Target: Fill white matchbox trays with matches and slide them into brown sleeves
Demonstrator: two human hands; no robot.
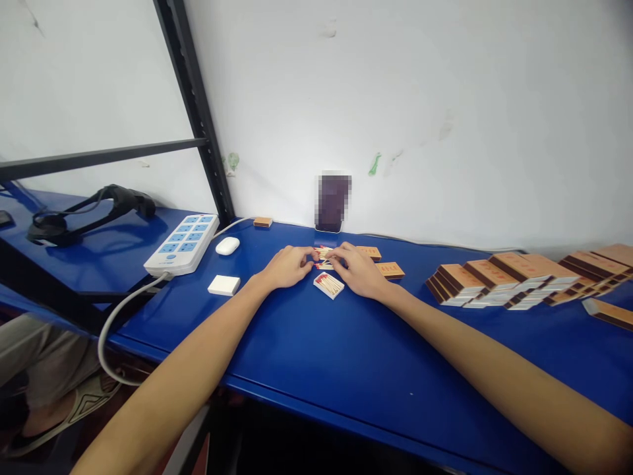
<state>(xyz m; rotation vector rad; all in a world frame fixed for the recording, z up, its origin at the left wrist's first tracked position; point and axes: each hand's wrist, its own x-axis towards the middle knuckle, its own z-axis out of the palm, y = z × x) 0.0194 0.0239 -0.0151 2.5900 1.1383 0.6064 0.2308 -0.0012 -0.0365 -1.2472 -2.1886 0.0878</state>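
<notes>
A small pile of red-headed matches lies on the blue table between my two hands. My left hand is at the pile's left side, its thumb and forefinger closed in at the red heads. From the right, my right hand pinches at the stick ends with thumb and forefinger. How many matches the fingertips hold is too small to make out. Just nearer to me sits a white matchbox tray, partly filled with matches. Two orange matchbox covers lie beyond and beside my right hand, one partly hidden by it.
Stacked matchboxes line the table's right side. A phone leans on the wall. At left are a power strip, a white earbud case, a white box, another matchbox, a black headset and a person's leg.
</notes>
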